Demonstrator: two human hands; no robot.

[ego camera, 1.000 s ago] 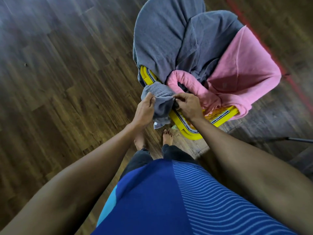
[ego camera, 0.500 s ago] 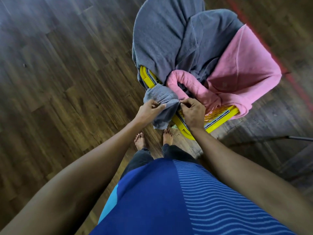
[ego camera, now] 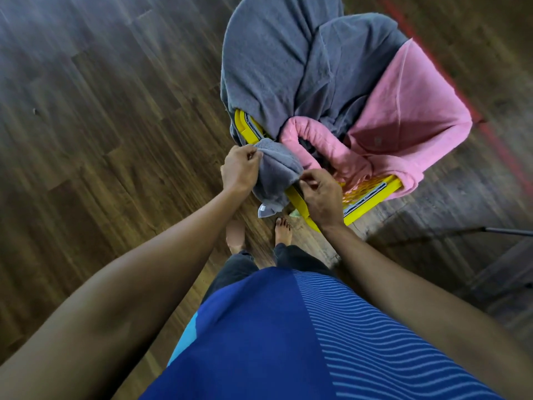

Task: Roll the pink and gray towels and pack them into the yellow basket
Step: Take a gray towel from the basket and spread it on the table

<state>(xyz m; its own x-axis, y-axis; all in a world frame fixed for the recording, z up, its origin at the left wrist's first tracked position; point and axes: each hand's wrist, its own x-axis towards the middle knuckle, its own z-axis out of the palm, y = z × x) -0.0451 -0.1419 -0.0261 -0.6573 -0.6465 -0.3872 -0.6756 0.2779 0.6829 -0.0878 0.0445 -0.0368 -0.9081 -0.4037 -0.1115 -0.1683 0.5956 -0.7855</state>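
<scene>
**Floor** [ego camera: 101, 140]: bare wood, below and left of both hands. Anything dropped lands here, by the feet.

**Big gray towel** [ego camera: 274, 67]: unrolled, draped over the far side of the basket beyond the hands and hanging down outside the rim. Risk: it covers much of the opening, so a roll pushed in may ride on top of it or drag it inward in a heap.

**Pink towel** [ego camera: 403, 111]: beyond and right of the right hand, spread over the rim. One edge is bunched into a loose loop just past the fingers. Not rolled. Risk: the loop could snag a hand reaching in.

**Basket** [ego camera: 372, 197]: yellow, under the right hand. Only the near rim and a strip at the left show, so free room inside cannot be judged. Risk: tugging a draped towel may shift or tip it.

**Small gray towel** [ego camera: 275, 171]: bunched between the hands above the near-left rim, its lower end hanging outside the basket. The left hand [ego camera: 239, 168] curls its fingers round the upper left edge. The right hand [ego camera: 320, 194] pinches the right edge between thumb and fingers. Judgement: the towel is being straightened or the roll is just starting. Risk: both grips are on edges only, so the soft cloth may sag, roll unevenly or slip to the floor.

**Tag** [ego camera: 264, 210]: pale, on the hanging end below the hands. It may stick out of the roll, a minor point.
</scene>
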